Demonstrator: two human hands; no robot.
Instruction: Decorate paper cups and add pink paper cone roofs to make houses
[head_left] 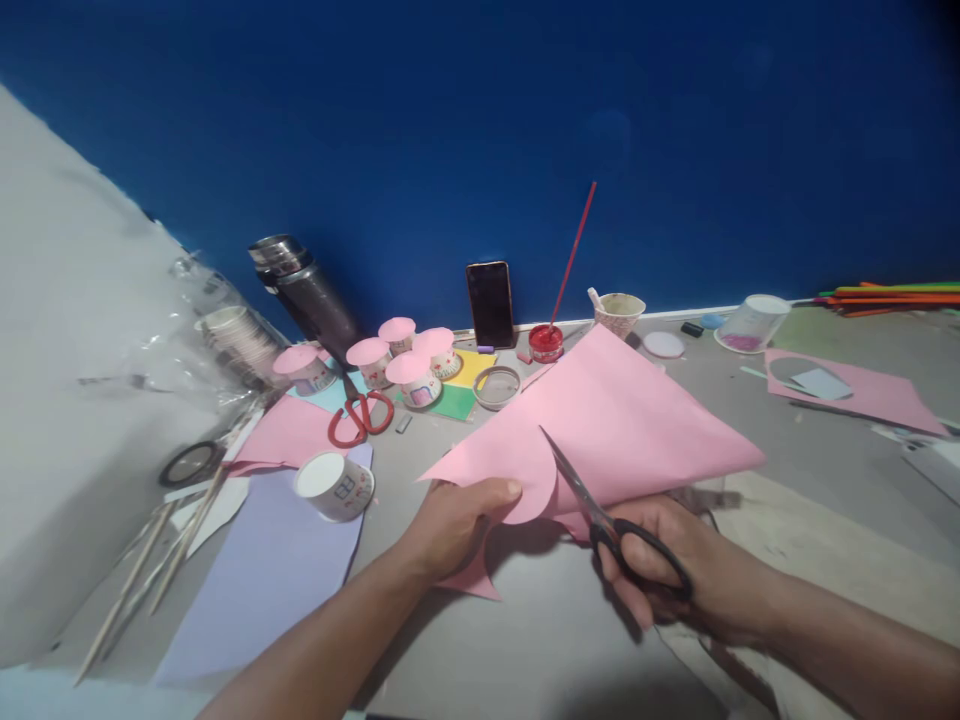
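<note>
A sheet of pink paper (637, 420) is held at the centre of the frame by a left hand (461, 525), its thumb pressed on top and its fingers tucked largely out of sight below. Black-handled scissors (574, 475) are gripped in the right hand (667, 560), lower right of centre, with fingers passed through the handles and the blades set beside a rounded edge in the sheet. At centre left, small cups (421, 390) are topped with pink paper discs, and red-handled scissors (360, 418) are laid near them. A white cup (330, 488) is stood on a purple sheet (262, 570) at lower left, while a dark flask (319, 305) is seen tilted at upper left. A phone (491, 305) is propped upright against the blue wall (450, 130), left of a jar of red paint (546, 345).
</note>
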